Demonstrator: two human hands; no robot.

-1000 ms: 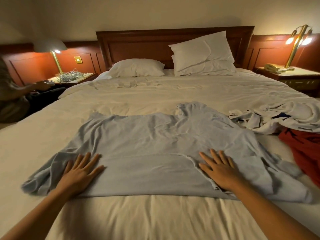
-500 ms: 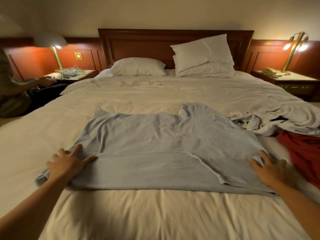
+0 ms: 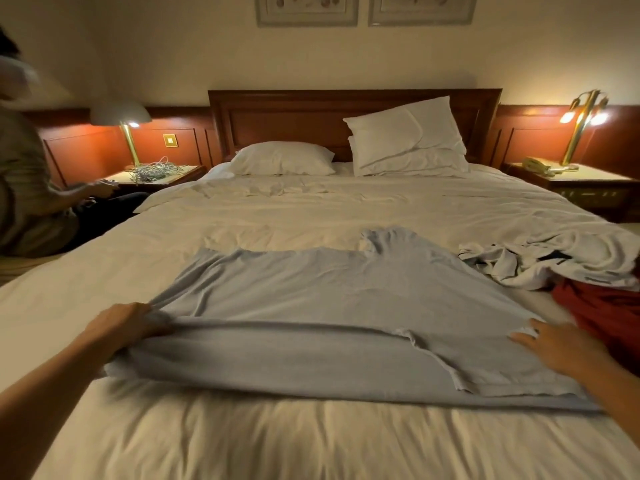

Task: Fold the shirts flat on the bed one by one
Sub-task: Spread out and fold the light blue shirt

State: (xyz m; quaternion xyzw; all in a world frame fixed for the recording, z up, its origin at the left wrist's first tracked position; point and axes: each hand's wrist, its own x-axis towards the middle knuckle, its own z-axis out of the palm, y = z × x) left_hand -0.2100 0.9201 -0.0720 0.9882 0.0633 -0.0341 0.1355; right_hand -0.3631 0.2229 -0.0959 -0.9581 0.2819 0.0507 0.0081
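**A:** What's different from a second back?

**B:** Both palms lay flat on the near hem of the light-blue shirt (image 3: 346, 299), fairly close together. They have since slid apart to its two sides. The left hand (image 3: 121, 327) now has its fingers curled into the cloth at the left edge, bunching it and raising a ridge that runs across the shirt. The right hand (image 3: 564, 349) lies on the right edge with fingers straight, pressing and not gripping.

**A:** And the shirt itself?

**B:** It is spread across the near middle of the bed (image 3: 311, 441), collar pointing toward the pillows (image 3: 282, 157). The loose cloth that sprawled outward at the near left is now drawn in under the left hand.

**A:** So smoothing is over?

**B:** I'd judge so. A first side fold looks about to begin, with the right hand anchoring.

**A:** What's left after that?

**B:** Just beyond the right hand, a red garment (image 3: 609, 313) and a crumpled white garment (image 3: 561, 261) lie against each other, unfolded. Farther off is the headboard (image 3: 294, 116), and another person (image 3: 24, 188) sits at the left bedside.
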